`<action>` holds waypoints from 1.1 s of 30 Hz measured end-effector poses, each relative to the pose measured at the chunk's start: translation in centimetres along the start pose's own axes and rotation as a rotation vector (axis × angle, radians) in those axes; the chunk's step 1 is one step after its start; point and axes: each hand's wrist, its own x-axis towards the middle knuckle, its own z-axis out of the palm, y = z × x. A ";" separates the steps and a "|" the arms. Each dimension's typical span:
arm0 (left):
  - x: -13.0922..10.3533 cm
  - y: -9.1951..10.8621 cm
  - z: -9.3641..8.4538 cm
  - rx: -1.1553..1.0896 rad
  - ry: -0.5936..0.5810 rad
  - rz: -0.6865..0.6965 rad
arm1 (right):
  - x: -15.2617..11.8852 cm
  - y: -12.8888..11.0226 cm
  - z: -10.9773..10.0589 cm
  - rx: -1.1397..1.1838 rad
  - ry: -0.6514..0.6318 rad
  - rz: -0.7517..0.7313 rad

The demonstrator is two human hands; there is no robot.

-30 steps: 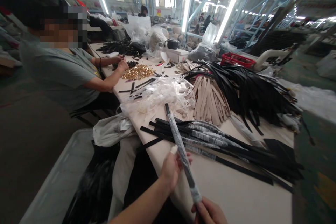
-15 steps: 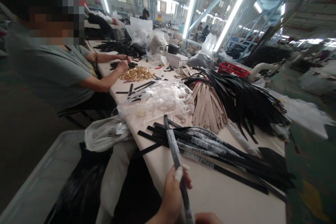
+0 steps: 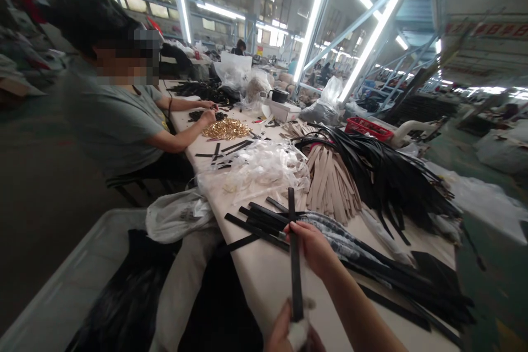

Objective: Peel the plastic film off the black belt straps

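Note:
A long black strap point(image 3: 295, 269) stands out in front of me, pointing away over the table. My right hand point(image 3: 307, 239) pinches it near its far end. Lower down, my left hand point(image 3: 291, 333) is closed round its near part, with something pale at the thumb. Beneath and beyond the hands, a bundle of black straps point(image 3: 371, 256), some with whitish wrapping, lies across the table. The near end of the held strap is hidden by my left hand.
Crumpled clear plastic point(image 3: 268, 168) lies beyond the straps, beside beige strips point(image 3: 332, 181) and a black strap heap point(image 3: 379, 170). A seated person point(image 3: 119, 115) works at the left near gold pieces point(image 3: 226, 128). A grey bin point(image 3: 86, 258) stands lower left.
My right hand has come up from the bottom edge and taken hold near the strap's far end. My left hand is lower and further right. The view has shifted slightly.

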 end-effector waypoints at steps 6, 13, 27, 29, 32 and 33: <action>3.3 8.1 0.8 0.011 -0.028 0.219 | -2.9 -2.5 0.7 -0.163 -0.116 -0.015; 3.2 3.1 -0.5 0.294 -0.126 0.129 | -4.5 -7.5 -3.9 -0.237 0.201 -0.327; -1.0 7.7 -4.4 0.725 -0.180 0.077 | -11.9 -12.3 -19.7 0.120 0.802 -0.742; 0.2 10.0 -5.8 0.952 -0.041 0.219 | -13.2 -11.6 -22.5 0.133 0.852 -0.708; 3.8 13.6 -6.5 1.316 0.026 0.438 | -13.6 -9.0 -25.3 0.086 0.899 -0.568; 5.2 14.5 -6.3 1.424 0.061 0.523 | -13.4 -7.9 -26.0 0.047 0.932 -0.531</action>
